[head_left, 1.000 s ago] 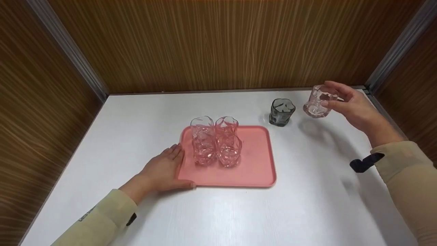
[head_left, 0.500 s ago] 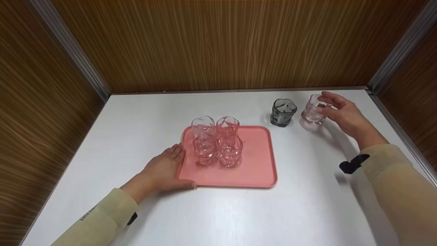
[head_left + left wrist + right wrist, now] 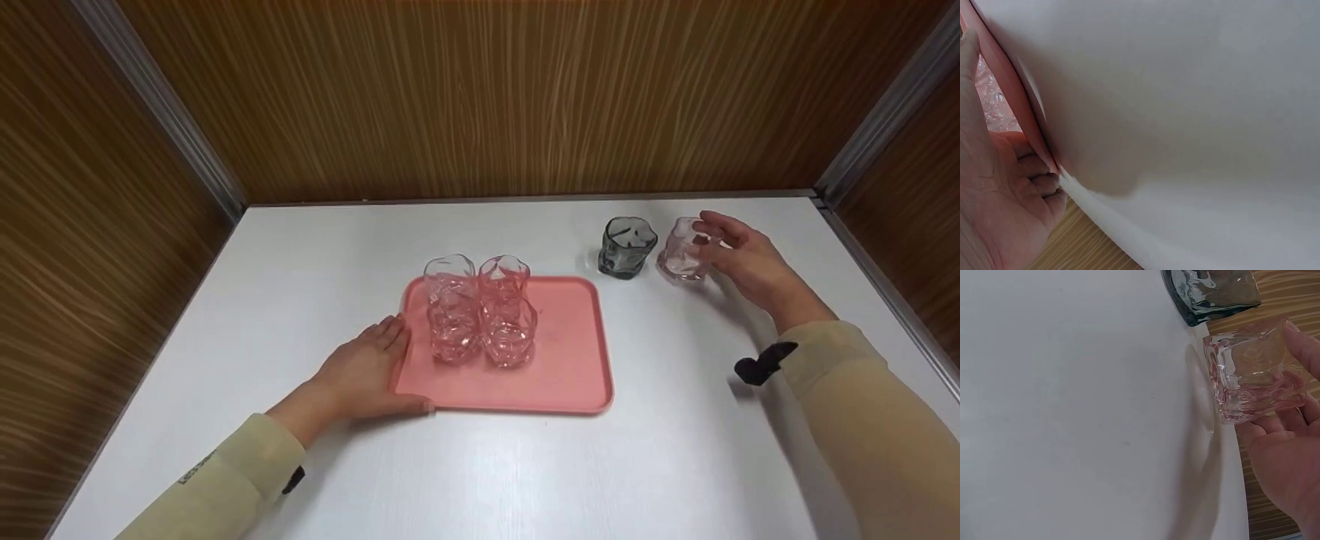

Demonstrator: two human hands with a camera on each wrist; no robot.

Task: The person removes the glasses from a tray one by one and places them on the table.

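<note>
A pink-tinted clear glass (image 3: 681,259) (image 3: 1252,374) stands upright on the white table (image 3: 300,255) at the back right. My right hand (image 3: 712,238) (image 3: 1283,439) holds it with fingers and thumb curled round its side. A grey glass (image 3: 627,247) (image 3: 1213,292) stands just left of it, a small gap apart. Several clear glasses (image 3: 480,311) are grouped on the left half of a pink tray (image 3: 570,360) (image 3: 1010,90). My left hand (image 3: 375,360) (image 3: 999,191) rests against the tray's front left corner, fingers along its left rim, thumb along the front rim.
Wood-panelled walls (image 3: 480,97) close the table in at the back and on both sides. The right half of the tray is bare. A black strap (image 3: 757,367) sits at my right wrist.
My right hand has lowered the pink-tinted glass from the air onto the table beside the grey glass. The left hand and the tray have stayed in place.
</note>
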